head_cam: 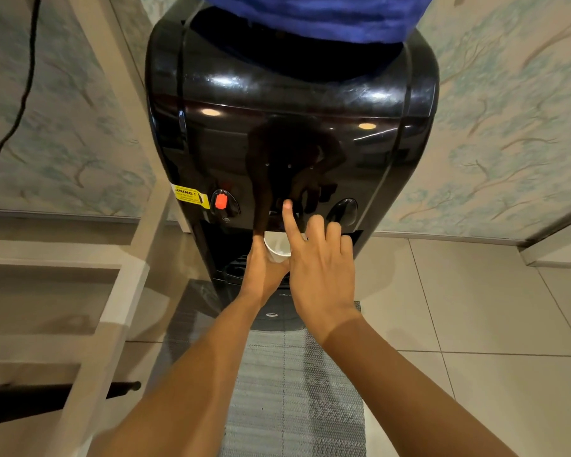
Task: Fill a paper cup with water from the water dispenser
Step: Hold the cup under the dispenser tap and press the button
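A glossy black water dispenser [290, 133] stands in front of me with a blue bottle [314, 14] on top. My left hand [261, 272] grips a white paper cup [277, 247] and holds it in the recess under the middle tap. My right hand [317, 262] has its index finger stretched out, the tip resting on the middle button; the other fingers are curled and hold nothing. A red tap button [221, 201] sits to the left and a black one [343, 211] to the right. I cannot tell whether water is flowing.
A cream-painted frame or ladder [126, 258] stands close on the left. A grey woven mat [294, 390] lies on the tiled floor [475, 308] before the dispenser. A black cable [20, 103] hangs down the wallpapered wall at the left.
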Available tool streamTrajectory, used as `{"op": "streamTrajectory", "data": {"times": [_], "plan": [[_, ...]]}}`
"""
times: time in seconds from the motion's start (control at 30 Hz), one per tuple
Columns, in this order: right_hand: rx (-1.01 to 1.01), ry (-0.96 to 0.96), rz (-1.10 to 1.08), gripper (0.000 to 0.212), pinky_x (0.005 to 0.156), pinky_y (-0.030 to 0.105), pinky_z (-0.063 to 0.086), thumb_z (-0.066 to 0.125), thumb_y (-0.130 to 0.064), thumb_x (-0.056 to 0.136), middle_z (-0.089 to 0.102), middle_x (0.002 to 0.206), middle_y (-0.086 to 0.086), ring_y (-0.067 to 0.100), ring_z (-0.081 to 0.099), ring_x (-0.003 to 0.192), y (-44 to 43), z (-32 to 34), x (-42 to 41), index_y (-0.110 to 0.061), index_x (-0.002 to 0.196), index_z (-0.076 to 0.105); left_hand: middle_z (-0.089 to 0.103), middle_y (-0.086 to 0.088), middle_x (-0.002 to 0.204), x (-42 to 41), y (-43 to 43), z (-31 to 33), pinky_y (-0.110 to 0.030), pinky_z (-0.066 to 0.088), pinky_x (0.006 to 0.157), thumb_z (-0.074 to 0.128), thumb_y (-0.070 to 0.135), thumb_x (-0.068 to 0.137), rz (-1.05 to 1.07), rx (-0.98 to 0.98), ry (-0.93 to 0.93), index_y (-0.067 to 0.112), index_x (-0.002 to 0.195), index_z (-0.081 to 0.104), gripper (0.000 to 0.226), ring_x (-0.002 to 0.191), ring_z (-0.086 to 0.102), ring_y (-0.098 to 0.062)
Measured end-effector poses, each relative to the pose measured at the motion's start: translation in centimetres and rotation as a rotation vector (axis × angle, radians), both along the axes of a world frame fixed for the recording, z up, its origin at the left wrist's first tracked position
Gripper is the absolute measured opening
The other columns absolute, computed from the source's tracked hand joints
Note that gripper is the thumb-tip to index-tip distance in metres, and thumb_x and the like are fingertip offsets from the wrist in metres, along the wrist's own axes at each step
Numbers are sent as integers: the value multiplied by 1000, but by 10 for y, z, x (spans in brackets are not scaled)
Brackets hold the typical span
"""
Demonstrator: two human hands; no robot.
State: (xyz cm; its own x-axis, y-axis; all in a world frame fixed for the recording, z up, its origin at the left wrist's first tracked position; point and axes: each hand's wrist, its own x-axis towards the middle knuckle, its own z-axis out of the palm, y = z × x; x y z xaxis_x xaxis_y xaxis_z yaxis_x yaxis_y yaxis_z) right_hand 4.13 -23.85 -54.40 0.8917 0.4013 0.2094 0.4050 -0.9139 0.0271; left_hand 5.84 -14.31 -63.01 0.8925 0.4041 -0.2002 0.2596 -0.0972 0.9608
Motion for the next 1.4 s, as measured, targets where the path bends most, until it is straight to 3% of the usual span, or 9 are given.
{"op": "streamTrajectory", "data": {"times": [0.17, 0.33, 0.5, 0.6, 1.0, 1.17, 1.3, 1.4], "plan": [[-1, 18, 15, 77, 87, 35, 39, 39, -6, 91, 43, 112, 9, 24, 41, 97, -2, 1, 0, -23, 150, -7, 57, 14, 94, 0, -2, 1, -12, 41, 60, 77, 37, 68, 1, 16, 7, 35, 111, 33, 61, 88, 58, -1], [-10, 38, 23, 78, 87, 36, 37, 38, -5, 91, 41, 112, 10, 25, 39, 96, -2, 3, 1, -23, 149, -11, 56, 14, 96, -1, -3, 3, -12, 40, 59, 77, 41, 68, 1, 29, 7, 26, 122, 34, 71, 89, 58, -2], [-10, 48, 20, 79, 88, 36, 37, 40, -5, 91, 41, 114, 10, 25, 39, 99, -2, 3, 1, -23, 149, -11, 54, 17, 95, -2, -4, 6, -10, 40, 58, 77, 41, 66, 3, 16, 10, 35, 110, 31, 64, 92, 57, -2], [-4, 52, 14, 80, 90, 36, 37, 40, -5, 91, 41, 115, 11, 26, 40, 101, -1, 3, 1, -24, 149, -11, 57, 14, 97, -4, -4, 6, -7, 44, 53, 77, 40, 67, -5, 21, -5, 30, 117, 33, 68, 92, 58, -2], [5, 50, 0, 82, 93, 37, 38, 46, -6, 91, 42, 118, 12, 27, 41, 104, 0, 2, 0, -23, 150, -8, 60, -2, 112, -8, -5, 4, -17, 43, 67, 78, 38, 67, -12, 6, -18, 28, 109, 35, 61, 102, 59, -16], [9, 41, -1, 81, 90, 37, 37, 44, -4, 90, 42, 115, 12, 27, 41, 101, 0, 2, 0, -24, 150, -6, 57, 2, 113, -10, -6, 7, -15, 41, 65, 77, 36, 70, -21, 10, -37, 43, 104, 26, 62, 100, 57, -13], [8, 49, -2, 81, 90, 37, 37, 45, -4, 90, 41, 116, 11, 27, 40, 102, 0, 3, 0, -25, 150, -7, 60, -3, 112, -10, -6, 7, -18, 43, 67, 77, 37, 68, -25, -4, -30, 32, 104, 34, 56, 102, 59, -17], [2, 43, -1, 81, 90, 37, 37, 44, -5, 90, 42, 116, 11, 27, 41, 102, 0, 4, 0, -25, 150, -7, 59, -1, 110, -9, -6, 7, -16, 42, 65, 78, 37, 68, -28, -1, -26, 33, 105, 32, 58, 101, 59, -15]]}}
